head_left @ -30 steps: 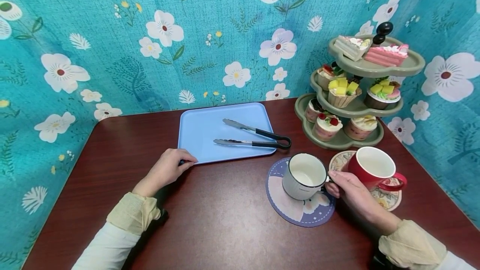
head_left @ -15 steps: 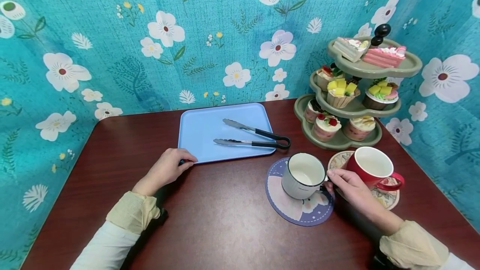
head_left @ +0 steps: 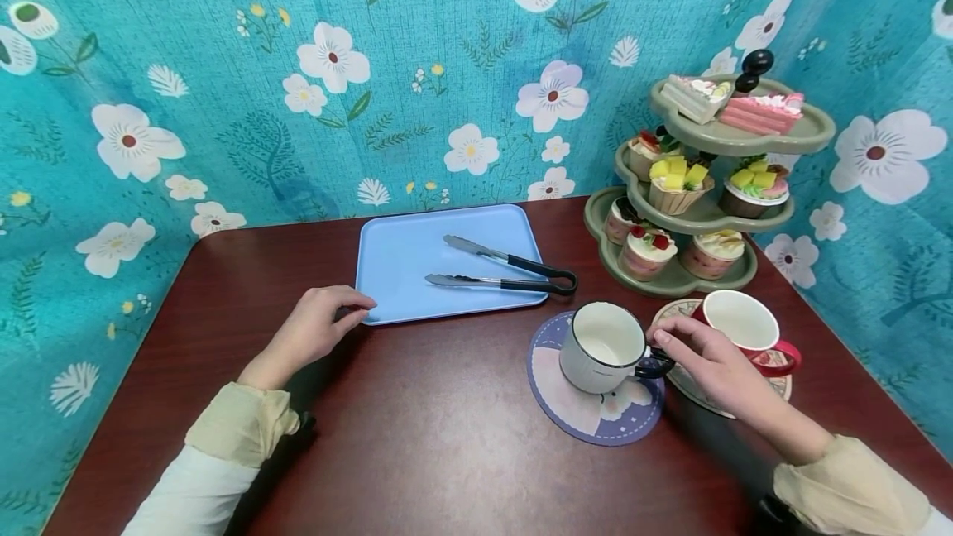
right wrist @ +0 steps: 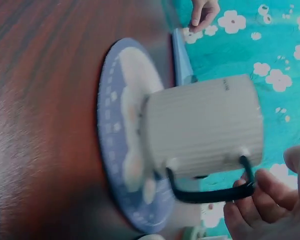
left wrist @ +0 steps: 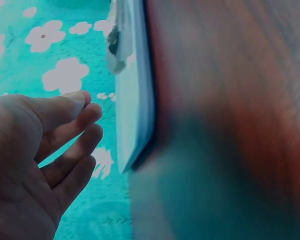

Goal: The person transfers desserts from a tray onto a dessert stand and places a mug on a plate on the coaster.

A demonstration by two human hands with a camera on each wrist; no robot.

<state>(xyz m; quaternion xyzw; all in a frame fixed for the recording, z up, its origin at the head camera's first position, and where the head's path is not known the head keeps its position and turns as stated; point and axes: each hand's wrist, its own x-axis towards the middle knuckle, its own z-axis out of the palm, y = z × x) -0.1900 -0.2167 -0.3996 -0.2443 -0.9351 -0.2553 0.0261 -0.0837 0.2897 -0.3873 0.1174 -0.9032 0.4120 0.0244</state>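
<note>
A white mug (head_left: pixel 596 362) with a dark rim and black handle stands upright on a round purple coaster (head_left: pixel 573 423). My right hand (head_left: pixel 718 366) is beside its handle, thumb apart from the fingers. In the right wrist view, the fingers (right wrist: pixel 270 195) are close to the black handle but not curled round it. My left hand (head_left: pixel 313 327) is just off the near left corner of the blue tray (head_left: pixel 402 255), fingers loosely bent. The left wrist view shows a gap between its fingertips (left wrist: pixel 92 111) and the tray. Black-handled tongs (head_left: pixel 514 284) lie spread on the tray.
Behind the right hand stands a red mug (head_left: pixel 744 321) on a patterned round coaster (head_left: pixel 673 310). A three-tier green stand (head_left: pixel 807 135) with cake slices and several cupcakes is at the back right. Flowered blue cloth (head_left: pixel 417 64) hangs behind the dark wooden table (head_left: pixel 447 428).
My left hand has let go of the tray corner and drawn back to the left. The right hand has let go of the white mug's handle. Mug and tray keep their places.
</note>
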